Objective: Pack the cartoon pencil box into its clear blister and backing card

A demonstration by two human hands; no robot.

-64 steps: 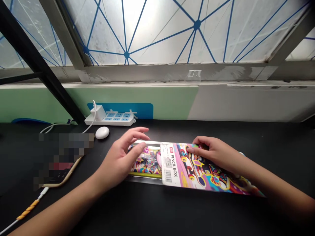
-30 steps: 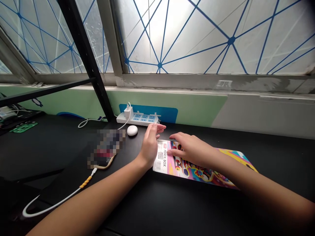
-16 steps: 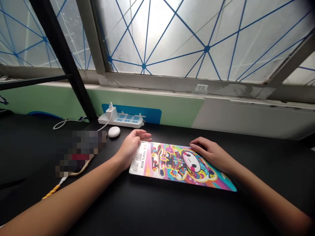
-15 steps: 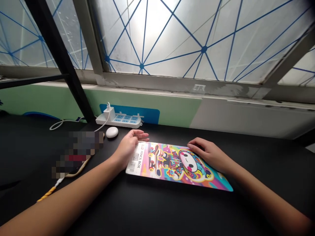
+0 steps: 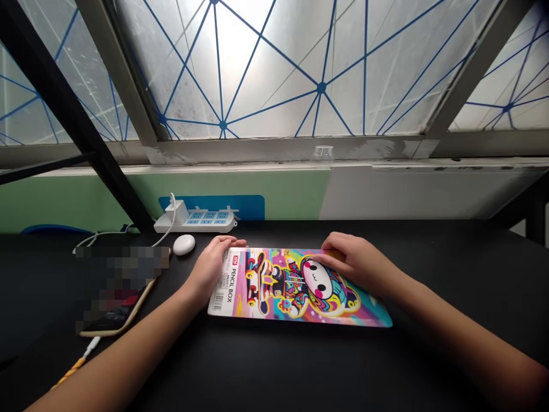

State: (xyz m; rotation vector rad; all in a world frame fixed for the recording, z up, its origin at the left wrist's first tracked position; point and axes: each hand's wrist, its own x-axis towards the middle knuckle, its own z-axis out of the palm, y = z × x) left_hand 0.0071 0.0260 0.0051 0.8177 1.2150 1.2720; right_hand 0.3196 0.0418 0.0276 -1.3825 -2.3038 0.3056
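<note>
A colourful flat pencil box [image 5: 283,289], printed with a cartoon character on a skateboard and the words "PENCIL BOX", lies sideways low over the black desk. I cannot tell whether its underside touches the desktop. My left hand [image 5: 214,263] grips its left end, the fingers reaching past the far corner. My right hand [image 5: 354,257] holds the far edge toward the right, its thumb on the printed face and its other fingers curled behind, partly hidden.
Left of my left hand is a round white case [image 5: 184,245]. Behind it a white power strip [image 5: 210,220] with a plugged-in adapter lies against the wall. A blurred phone [image 5: 124,320] with an orange-wrapped cable [image 5: 71,371] lies at the left. A black frame post [image 5: 86,126] slants upward.
My right thumb has come onto the box's printed face, and the fingers have curled over its far edge. My head's view has shifted and levelled, so the scene sits further left.
</note>
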